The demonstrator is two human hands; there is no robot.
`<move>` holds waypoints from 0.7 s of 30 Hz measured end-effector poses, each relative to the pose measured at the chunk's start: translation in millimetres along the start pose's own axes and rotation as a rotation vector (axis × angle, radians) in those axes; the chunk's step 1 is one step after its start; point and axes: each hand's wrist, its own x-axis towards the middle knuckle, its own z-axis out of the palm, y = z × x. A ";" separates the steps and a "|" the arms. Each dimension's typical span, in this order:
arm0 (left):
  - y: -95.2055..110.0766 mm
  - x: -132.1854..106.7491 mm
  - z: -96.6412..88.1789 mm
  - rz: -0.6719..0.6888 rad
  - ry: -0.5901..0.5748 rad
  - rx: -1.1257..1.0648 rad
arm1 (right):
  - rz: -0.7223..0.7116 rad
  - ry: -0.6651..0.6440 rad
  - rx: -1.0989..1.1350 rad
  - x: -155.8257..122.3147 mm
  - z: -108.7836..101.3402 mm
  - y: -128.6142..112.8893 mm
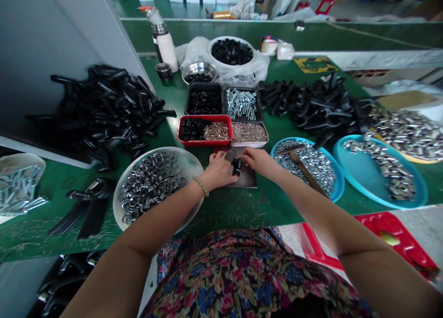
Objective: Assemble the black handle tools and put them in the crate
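Observation:
A small black plastic part (236, 166) sits between my left hand (218, 171) and my right hand (256, 162), and the fingers of both hands close on it. Under them lies a dark metal plate (246, 178). A wooden-handled hammer (306, 170) rests in a blue tray of steel nuts (337, 184) to the right of my right hand. Left of my left hand, a white bowl (194, 165) holds many steel rings. A beaded bracelet (201, 186) circles my left wrist.
Heaps of black handled parts (100, 112) lie on the green bench at left and right (308, 103). Trays of screws (242, 104) and small parts stand ahead. A larger blue tray (380, 172) holds metal pieces. A thermos (165, 43) stands at the back, beside a white bowl (221, 43).

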 end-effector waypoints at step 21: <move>4.5 2.2 2.1 -0.011 0.003 0.047 | 0.014 0.180 -0.407 -42.9 -11.0 25.6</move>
